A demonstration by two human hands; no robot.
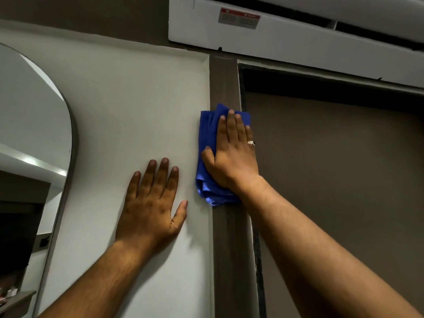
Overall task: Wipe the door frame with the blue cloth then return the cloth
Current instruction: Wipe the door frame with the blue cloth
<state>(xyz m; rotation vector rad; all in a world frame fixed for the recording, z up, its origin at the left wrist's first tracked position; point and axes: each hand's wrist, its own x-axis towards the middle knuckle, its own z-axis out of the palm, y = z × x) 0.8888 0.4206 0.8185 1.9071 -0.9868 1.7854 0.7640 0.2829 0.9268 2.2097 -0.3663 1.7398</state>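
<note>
A brown vertical door frame (226,83) runs up the middle of the view, between a white wall and a brown door. The folded blue cloth (206,134) is pressed flat against the frame, overlapping the wall edge on its left. My right hand (232,154) lies flat on the cloth, fingers pointing up, a ring on one finger. My left hand (152,203) rests flat on the white wall to the left of the frame, fingers spread, holding nothing.
A white air conditioner (298,37) hangs just above the door top. The brown door (344,180) fills the right side. An arched mirror (34,134) with a dark rim stands on the wall at the left. A shelf corner (16,299) shows at the bottom left.
</note>
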